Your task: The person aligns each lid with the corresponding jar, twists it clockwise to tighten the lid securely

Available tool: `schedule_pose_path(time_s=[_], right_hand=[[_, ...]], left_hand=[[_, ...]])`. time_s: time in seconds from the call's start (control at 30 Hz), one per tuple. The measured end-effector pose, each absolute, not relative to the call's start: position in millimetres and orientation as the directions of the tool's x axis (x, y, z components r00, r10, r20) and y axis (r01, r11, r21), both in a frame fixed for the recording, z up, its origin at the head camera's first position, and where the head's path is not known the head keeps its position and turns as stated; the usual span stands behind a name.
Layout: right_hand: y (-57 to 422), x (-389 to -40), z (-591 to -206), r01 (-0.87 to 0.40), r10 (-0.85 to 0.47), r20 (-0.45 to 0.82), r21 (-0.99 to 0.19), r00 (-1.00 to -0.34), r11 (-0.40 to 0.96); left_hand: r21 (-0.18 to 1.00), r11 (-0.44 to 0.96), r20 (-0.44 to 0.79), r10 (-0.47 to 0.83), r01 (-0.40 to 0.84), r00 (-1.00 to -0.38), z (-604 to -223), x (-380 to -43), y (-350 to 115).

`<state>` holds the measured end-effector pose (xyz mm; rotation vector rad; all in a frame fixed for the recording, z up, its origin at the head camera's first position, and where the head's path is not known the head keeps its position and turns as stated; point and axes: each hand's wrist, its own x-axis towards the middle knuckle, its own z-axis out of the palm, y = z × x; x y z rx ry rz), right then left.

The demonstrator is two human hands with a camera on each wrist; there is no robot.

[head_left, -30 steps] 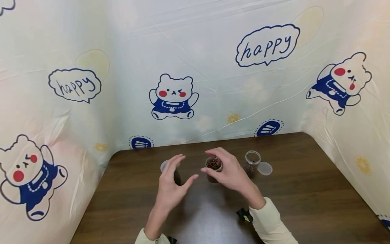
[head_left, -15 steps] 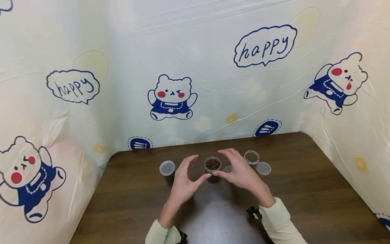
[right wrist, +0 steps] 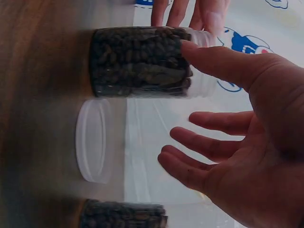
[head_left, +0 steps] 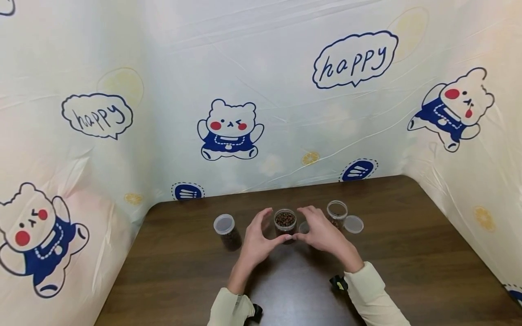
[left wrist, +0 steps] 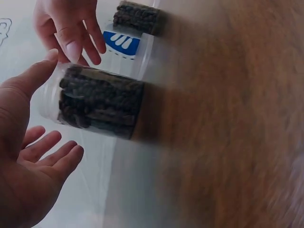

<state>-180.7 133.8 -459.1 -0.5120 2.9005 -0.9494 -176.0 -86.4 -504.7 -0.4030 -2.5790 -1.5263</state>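
A clear jar [head_left: 285, 220] of dark brown beans stands upright and uncapped between my two hands. My left hand [head_left: 256, 239] curves around its left side, fingers spread and thumb in front of it. On the other side is my right hand [head_left: 324, 232], its thumb nearly meeting the left thumb before the jar. In the left wrist view, the jar's bean-filled wall [left wrist: 99, 102] shows a gap to the left fingers. The right wrist view has the right thumb tip overlapping the jar [right wrist: 137, 61], other fingers held apart from it. A loose lid [right wrist: 92, 142] lies beside the jar.
Left of the hands stands a capped jar [head_left: 228, 233] with dark contents. A second uncapped jar [head_left: 336, 210], partly filled, is at the right, with a translucent lid [head_left: 353, 224] beside it. Printed sheeting [head_left: 281, 136] rises behind the brown wooden table [head_left: 408, 235].
My left hand has moved right, from near the capped jar to the middle jar's side. My right hand has shifted right, off the middle jar, uncovering its mouth.
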Motion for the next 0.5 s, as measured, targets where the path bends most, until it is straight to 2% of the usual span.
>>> schedule_pose_path(time_s=[0.27, 0.5], right_hand=[[133, -188, -477, -0.237, -0.303, -0.044, -0.521, -0.952, 0.820], [131, -189, -487, -0.246, -0.308, -0.053, -0.480, -0.950, 0.842]], left_hand=[[0.885, 0.407, 0.150, 0.207, 0.224, -0.967, -516, -182, -79], [0.901, 0.374, 0.148, 0.211, 0.220, -0.966, -519, -184, -73]])
